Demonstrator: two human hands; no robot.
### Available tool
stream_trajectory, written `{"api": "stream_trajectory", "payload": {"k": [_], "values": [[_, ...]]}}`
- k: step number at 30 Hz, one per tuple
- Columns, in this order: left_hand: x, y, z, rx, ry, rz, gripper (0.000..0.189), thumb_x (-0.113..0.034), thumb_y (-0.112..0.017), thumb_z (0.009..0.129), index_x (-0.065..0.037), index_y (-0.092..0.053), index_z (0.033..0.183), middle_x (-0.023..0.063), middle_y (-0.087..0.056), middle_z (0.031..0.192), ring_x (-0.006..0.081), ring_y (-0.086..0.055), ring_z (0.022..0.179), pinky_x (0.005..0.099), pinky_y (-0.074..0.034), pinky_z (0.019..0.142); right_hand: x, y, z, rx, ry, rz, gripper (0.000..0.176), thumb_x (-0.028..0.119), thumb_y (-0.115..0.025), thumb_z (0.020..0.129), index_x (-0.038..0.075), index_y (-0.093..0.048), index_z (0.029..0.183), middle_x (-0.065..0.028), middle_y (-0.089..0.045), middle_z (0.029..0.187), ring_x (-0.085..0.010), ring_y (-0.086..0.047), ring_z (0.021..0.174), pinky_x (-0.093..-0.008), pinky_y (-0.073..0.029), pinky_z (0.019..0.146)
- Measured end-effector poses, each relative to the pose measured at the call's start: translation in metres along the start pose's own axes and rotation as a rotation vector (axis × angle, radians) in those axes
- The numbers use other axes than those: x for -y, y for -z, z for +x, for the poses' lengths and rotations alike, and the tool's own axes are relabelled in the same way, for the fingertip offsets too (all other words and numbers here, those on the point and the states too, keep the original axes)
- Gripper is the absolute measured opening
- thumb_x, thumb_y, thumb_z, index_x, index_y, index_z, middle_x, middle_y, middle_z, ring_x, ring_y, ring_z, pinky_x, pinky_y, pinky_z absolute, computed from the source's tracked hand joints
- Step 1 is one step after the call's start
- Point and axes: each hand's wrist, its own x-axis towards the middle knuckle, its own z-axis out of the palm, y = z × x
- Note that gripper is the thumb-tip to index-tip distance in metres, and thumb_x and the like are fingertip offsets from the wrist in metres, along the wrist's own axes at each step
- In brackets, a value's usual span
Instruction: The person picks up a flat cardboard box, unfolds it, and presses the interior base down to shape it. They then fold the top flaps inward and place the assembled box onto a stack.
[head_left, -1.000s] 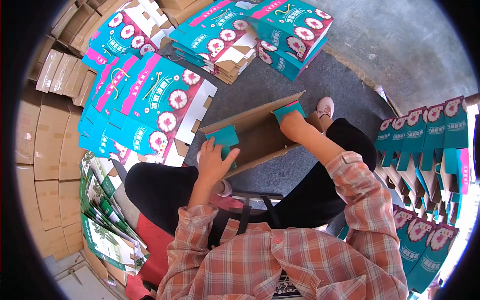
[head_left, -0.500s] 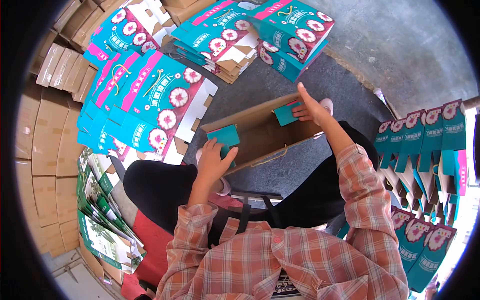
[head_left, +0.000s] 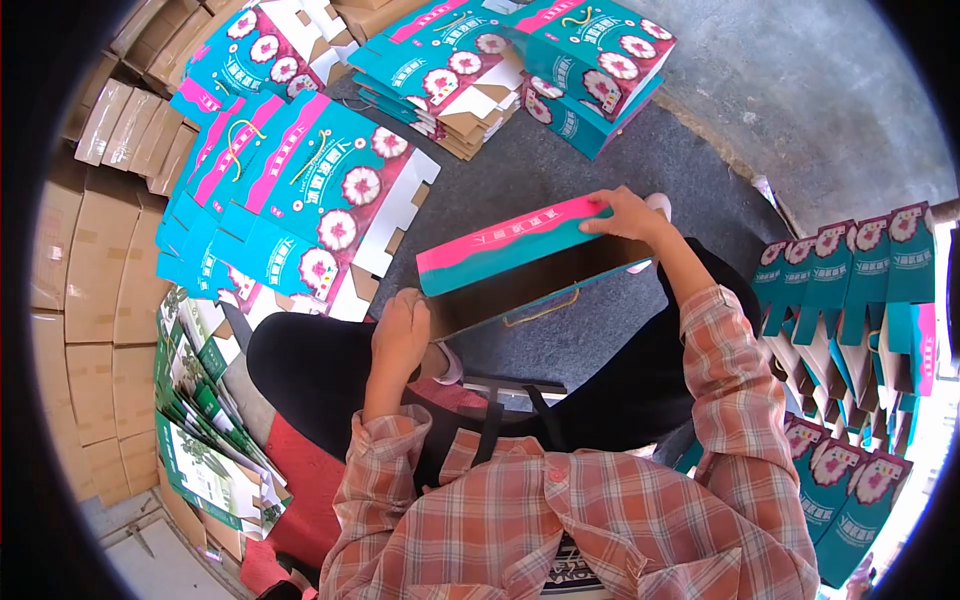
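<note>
Obs.: teal and pink cardboard gift box (head_left: pixel 515 245) held level between both hands, above the knees. Left hand (head_left: pixel 400 330) cups the box's near-left end, fingers together and curled onto the corner. Right hand (head_left: pixel 625 215) grips the far-right end, fingers closed over the pink top flap. Yellow cord handle (head_left: pixel 540 310) hangs on the side between the hands. Stack of flat teal flower-printed cartons (head_left: pixel 300 190) lies beyond the left hand; row of folded teal cartons (head_left: pixel 860 270) stands well right of the right hand.

Both arms reach forward over the spread knees, with the sleeves pushed back and the forearms bare. The left hand (head_left: pixel 400 330) sits close to the body, back up, wrist bent, its fingers (head_left: pixel 408 300) together and curled over forward. The right hand (head_left: pixel 630 214) stretches farther out, elbow bent, its fingers (head_left: pixel 598 226) pointing left and laid nearly flat.
</note>
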Motion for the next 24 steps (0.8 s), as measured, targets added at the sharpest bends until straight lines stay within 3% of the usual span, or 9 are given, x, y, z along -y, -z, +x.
{"api": "stream_trajectory", "payload": {"k": [1,5,7,10,16,18,19,21,24], "values": [[0.001,-0.001,0.0,0.001,0.001,0.001,0.038,-0.029,-0.042,0.091,0.0,-0.054,0.112,0.0244,-0.058,0.104,0.0411,-0.055,0.102,0.0446,-0.043,0.087,0.008,0.002,-0.003,0.004,-0.021,-0.191,0.075,0.05,-0.075,0.068,0.008,-0.053,0.127,-0.0205,-0.044,0.131,-0.0339,-0.045,0.121,-0.0417,-0.039,0.1],[0.006,-0.006,0.001,-0.01,-0.006,-0.053,0.04,-0.031,-0.044,0.091,0.001,-0.054,0.113,0.0255,-0.058,0.107,0.0395,-0.056,0.103,0.0431,-0.044,0.088,0.013,-0.012,-0.001,-0.059,0.076,-0.418,0.079,0.05,-0.076,0.066,0.009,-0.051,0.129,-0.0178,-0.047,0.127,-0.0312,-0.045,0.121,-0.0427,-0.039,0.099],[0.004,-0.006,0.003,0.014,0.019,-0.085,0.04,-0.032,-0.045,0.091,0.001,-0.054,0.113,0.026,-0.059,0.108,0.0386,-0.056,0.104,0.0425,-0.044,0.087,-0.001,-0.026,0.011,-0.216,0.423,-0.574,0.085,0.048,-0.078,0.063,0.009,-0.046,0.132,-0.0139,-0.049,0.124,-0.0302,-0.046,0.118,-0.0427,-0.041,0.097],[-0.01,-0.007,0.006,0.142,0.062,-0.153,0.044,-0.035,-0.049,0.092,0.001,-0.054,0.116,0.0252,-0.06,0.106,0.0369,-0.057,0.103,0.0408,-0.044,0.087,0.001,-0.035,0.022,-0.158,0.463,-0.579,0.088,0.042,-0.08,0.062,0.007,-0.043,0.133,-0.011,-0.05,0.122,-0.0298,-0.047,0.115,-0.0425,-0.043,0.095],[-0.009,-0.027,0.027,0.272,-0.147,-0.151,0.052,-0.036,-0.055,0.09,0.001,-0.049,0.127,0.0218,-0.061,0.103,0.0361,-0.059,0.096,0.041,-0.046,0.081,0.011,-0.038,0.019,-0.113,0.346,-0.617,0.089,0.038,-0.082,0.062,0.005,-0.04,0.133,-0.0114,-0.051,0.121,-0.0297,-0.047,0.115,-0.0405,-0.043,0.095],[-0.012,-0.027,0.028,0.271,-0.191,0.187,0.069,-0.035,-0.065,0.082,-0.003,-0.036,0.137,0.0209,-0.06,0.104,0.0349,-0.06,0.093,0.0432,-0.048,0.076,0.008,-0.039,0.018,-0.125,0.356,-0.618,0.088,0.038,-0.081,0.062,0.005,-0.041,0.132,-0.0118,-0.051,0.121,-0.03,-0.047,0.115,-0.0407,-0.043,0.095],[-0.009,-0.03,0.028,0.268,-0.188,0.187,0.069,-0.035,-0.065,0.082,-0.003,-0.036,0.137,0.0209,-0.06,0.104,0.0349,-0.06,0.093,0.0432,-0.048,0.076,0.008,-0.04,0.019,-0.139,0.369,-0.62,0.087,0.038,-0.081,0.062,0.005,-0.041,0.131,-0.0121,-0.051,0.121,-0.0304,-0.047,0.115,-0.0409,-0.044,0.095],[-0.003,-0.04,0.03,0.167,-0.089,0.464,0.094,-0.037,-0.075,0.072,-0.008,-0.022,0.144,0.0205,-0.058,0.104,0.0352,-0.06,0.092,0.0445,-0.05,0.073,0.012,-0.038,0.017,-0.117,0.357,-0.614,0.086,0.036,-0.08,0.063,0.004,-0.04,0.133,-0.0126,-0.049,0.123,-0.0308,-0.045,0.118,-0.0401,-0.044,0.095],[-0.001,-0.042,0.036,0.226,-0.055,0.48,0.106,-0.04,-0.079,0.066,-0.01,-0.016,0.146,0.0207,-0.057,0.103,0.0372,-0.06,0.092,0.0443,-0.051,0.072,0.018,-0.029,0.009,-0.11,0.322,-0.642,0.079,0.036,-0.077,0.067,0.005,-0.042,0.13,-0.0133,-0.049,0.124,-0.0311,-0.047,0.116,-0.0401,-0.045,0.092]]}}
